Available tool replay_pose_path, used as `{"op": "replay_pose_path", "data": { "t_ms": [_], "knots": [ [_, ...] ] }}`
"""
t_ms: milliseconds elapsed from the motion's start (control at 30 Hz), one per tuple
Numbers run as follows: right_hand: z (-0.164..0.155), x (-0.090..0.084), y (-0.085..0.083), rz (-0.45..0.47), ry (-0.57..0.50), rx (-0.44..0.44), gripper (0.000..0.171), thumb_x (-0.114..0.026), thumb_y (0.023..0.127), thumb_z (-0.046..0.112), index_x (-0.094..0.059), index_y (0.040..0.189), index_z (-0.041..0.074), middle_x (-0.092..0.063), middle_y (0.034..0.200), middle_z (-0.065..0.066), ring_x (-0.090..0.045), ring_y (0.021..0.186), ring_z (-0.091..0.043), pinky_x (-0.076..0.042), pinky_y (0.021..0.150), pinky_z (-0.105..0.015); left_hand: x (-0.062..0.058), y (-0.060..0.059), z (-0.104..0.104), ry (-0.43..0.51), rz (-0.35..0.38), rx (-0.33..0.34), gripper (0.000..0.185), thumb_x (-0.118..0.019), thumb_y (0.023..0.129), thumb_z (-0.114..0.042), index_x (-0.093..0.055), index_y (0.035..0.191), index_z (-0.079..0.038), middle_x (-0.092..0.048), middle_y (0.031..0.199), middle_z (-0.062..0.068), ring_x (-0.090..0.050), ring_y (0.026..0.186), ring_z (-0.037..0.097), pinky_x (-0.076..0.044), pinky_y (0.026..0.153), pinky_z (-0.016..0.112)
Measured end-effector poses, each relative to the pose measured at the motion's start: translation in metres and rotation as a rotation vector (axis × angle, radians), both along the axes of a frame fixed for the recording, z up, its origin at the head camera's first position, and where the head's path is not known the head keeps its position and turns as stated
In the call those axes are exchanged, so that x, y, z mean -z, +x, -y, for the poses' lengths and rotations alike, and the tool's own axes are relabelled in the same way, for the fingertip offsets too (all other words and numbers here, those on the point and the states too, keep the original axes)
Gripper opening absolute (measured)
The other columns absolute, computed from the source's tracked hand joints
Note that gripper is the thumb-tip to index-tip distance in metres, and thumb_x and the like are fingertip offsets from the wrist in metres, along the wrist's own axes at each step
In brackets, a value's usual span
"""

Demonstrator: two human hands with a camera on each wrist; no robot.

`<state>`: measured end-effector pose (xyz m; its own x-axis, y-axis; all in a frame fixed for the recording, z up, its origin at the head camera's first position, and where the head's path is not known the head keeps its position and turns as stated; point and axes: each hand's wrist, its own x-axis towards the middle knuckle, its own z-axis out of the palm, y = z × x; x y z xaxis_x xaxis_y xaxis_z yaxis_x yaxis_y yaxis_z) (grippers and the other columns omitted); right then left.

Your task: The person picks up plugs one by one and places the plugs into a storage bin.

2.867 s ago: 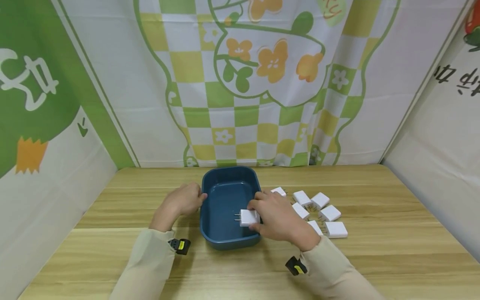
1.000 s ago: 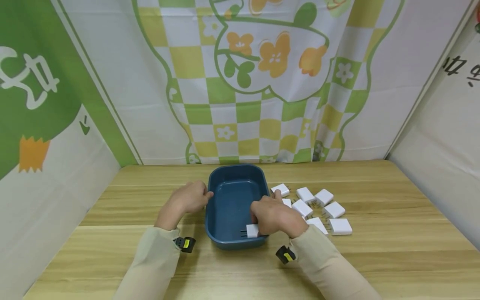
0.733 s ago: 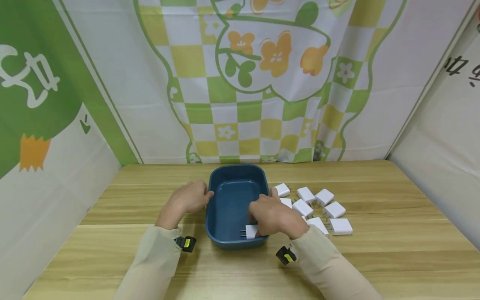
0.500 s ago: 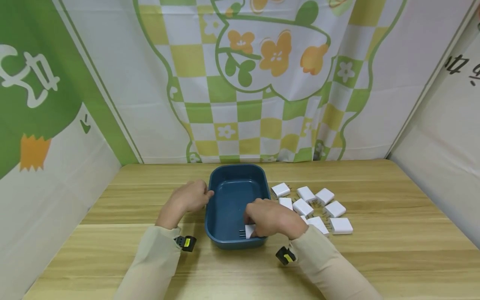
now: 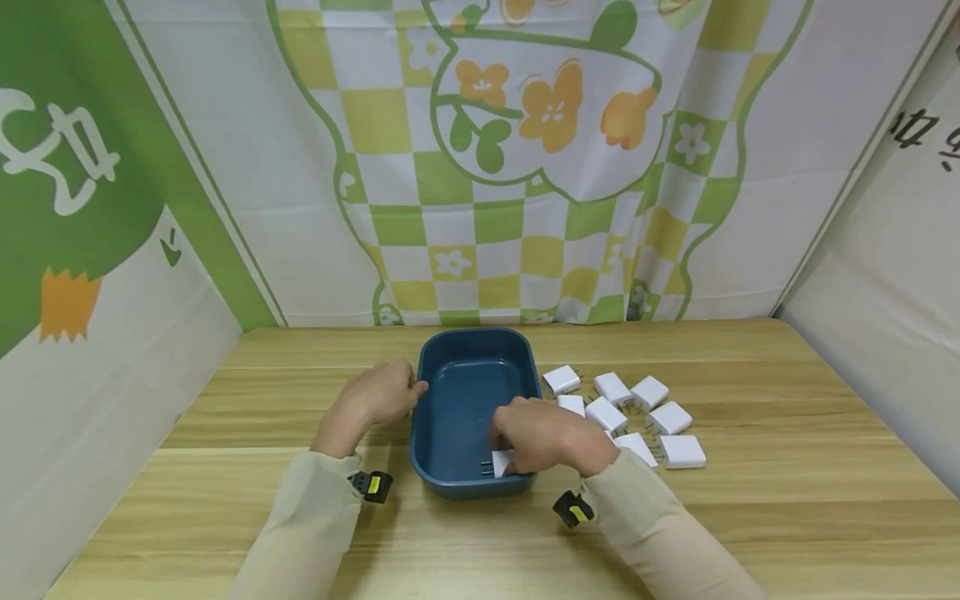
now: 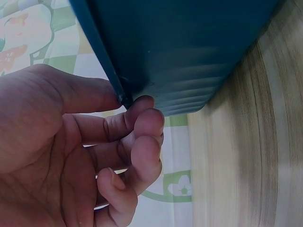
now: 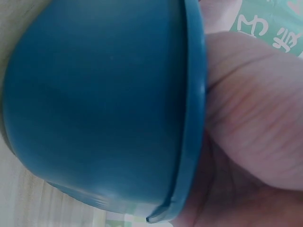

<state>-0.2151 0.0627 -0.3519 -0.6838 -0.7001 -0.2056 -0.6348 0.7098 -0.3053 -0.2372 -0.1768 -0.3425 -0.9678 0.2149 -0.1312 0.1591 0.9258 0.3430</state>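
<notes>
A dark blue rectangular plastic bin (image 5: 461, 400) stands on the wooden table. My left hand (image 5: 378, 396) pinches its left rim between thumb and fingers; the left wrist view shows the thumb on one side of the bin wall (image 6: 175, 47) and the fingertips on the other. Over the right rim reaches my right hand (image 5: 543, 433), holding a white plug charger (image 5: 502, 463) low in the bin's front right corner, prongs pointing left. In the right wrist view the bin's outer wall (image 7: 94, 104) hides the charger and the fingertips.
Several more white plug chargers lie loosely grouped right of the bin, among them one at the front right (image 5: 682, 452) and one at the back left (image 5: 562, 380). A patterned curtain (image 5: 495, 225) hangs behind the wooden table (image 5: 300, 517).
My right hand has lowered the charger from rim height into the bin's front right corner. It shifted slightly left, then stayed nearly still. My left hand has kept its pinch on the rim.
</notes>
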Motion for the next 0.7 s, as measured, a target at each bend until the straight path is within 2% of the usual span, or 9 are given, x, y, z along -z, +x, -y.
{"op": "replay_pose_path", "data": {
  "t_ms": [167, 400, 533, 700],
  "knots": [
    [-0.001, -0.001, -0.001, 0.008, -0.014, -0.007, 0.017, -0.086, 0.082, 0.014, -0.076, 0.096, 0.015, -0.067, 0.085, 0.008, -0.060, 0.077, -0.006, -0.052, 0.069, -0.027, 0.000, 0.000, 0.000, 0.000, 0.004, 0.001, 0.045, -0.053, 0.106, -0.024, -0.062, 0.064, -0.008, -0.056, 0.057, 0.001, -0.044, 0.049, 0.014, -0.034, 0.049, 0.029],
    [-0.015, -0.016, -0.006, -0.026, -0.134, -0.039, 0.033, -0.081, 0.089, 0.027, -0.074, 0.115, 0.008, -0.071, 0.107, -0.003, -0.066, 0.098, -0.017, -0.053, 0.084, -0.034, 0.000, -0.001, 0.000, 0.005, 0.025, 0.001, 0.046, -0.053, 0.106, -0.024, -0.064, 0.065, -0.006, -0.055, 0.056, 0.001, -0.041, 0.048, 0.013, -0.032, 0.048, 0.027],
    [-0.027, -0.027, -0.007, -0.047, -0.198, 0.007, 0.033, -0.079, 0.091, 0.025, -0.072, 0.118, 0.008, -0.071, 0.112, -0.006, -0.066, 0.101, -0.021, -0.053, 0.086, -0.037, 0.000, -0.001, 0.000, 0.005, 0.028, 0.004, 0.046, -0.052, 0.106, -0.024, -0.065, 0.066, -0.005, -0.055, 0.057, 0.001, -0.041, 0.048, 0.013, -0.033, 0.048, 0.028],
    [-0.042, -0.035, -0.010, -0.075, -0.227, 0.086, 0.030, -0.077, 0.093, 0.024, -0.072, 0.118, 0.009, -0.070, 0.112, -0.006, -0.066, 0.100, -0.021, -0.053, 0.086, -0.038, -0.001, -0.001, -0.001, 0.005, 0.024, -0.003, 0.045, -0.052, 0.106, -0.024, -0.066, 0.068, -0.004, -0.055, 0.057, 0.001, -0.042, 0.049, 0.014, -0.033, 0.048, 0.028]
  ]
}}
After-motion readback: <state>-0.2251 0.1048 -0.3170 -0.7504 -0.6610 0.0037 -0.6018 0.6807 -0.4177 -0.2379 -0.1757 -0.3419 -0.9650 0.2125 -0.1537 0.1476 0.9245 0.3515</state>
